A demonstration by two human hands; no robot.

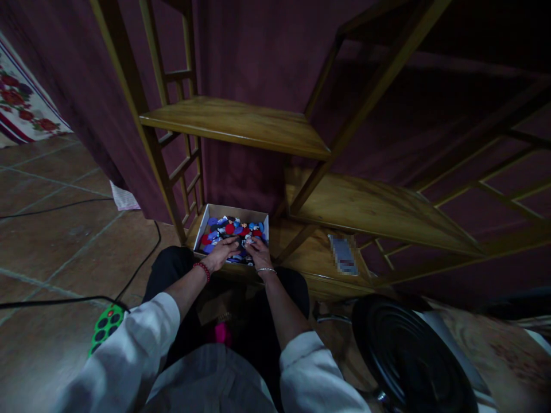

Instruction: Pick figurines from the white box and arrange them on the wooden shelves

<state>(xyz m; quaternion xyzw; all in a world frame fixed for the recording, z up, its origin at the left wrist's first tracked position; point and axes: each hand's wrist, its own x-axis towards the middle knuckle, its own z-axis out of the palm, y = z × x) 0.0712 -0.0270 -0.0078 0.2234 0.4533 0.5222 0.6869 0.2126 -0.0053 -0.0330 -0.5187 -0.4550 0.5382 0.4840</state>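
Observation:
A shallow white cardboard box (pixel 198 234) sits on the lowest wooden shelf in front of me. Inside it lies a heap of small figure-like pieces (pixel 230 228) in red, blue, purple, black and white. My left hand (pixel 222 252), with a red bead bracelet on the wrist, is over the near side of the box, its fingers closed by something dark and small. Close beside it, my right hand (pixel 259 253), wearing a thin silvery bracelet, pinches a small whitish piece (pixel 248 241). The fingertips of both hands nearly meet. Exact shapes of the pieces are too small to tell.
Wooden shelving (pixel 241 123) rises around the box, with a slanting post to the right. A blurred flat object (pixel 344 255) lies on the low shelf. A black round seat (pixel 413 350) stands right; a green power strip (pixel 106 326) with black cables is on the tiled floor left.

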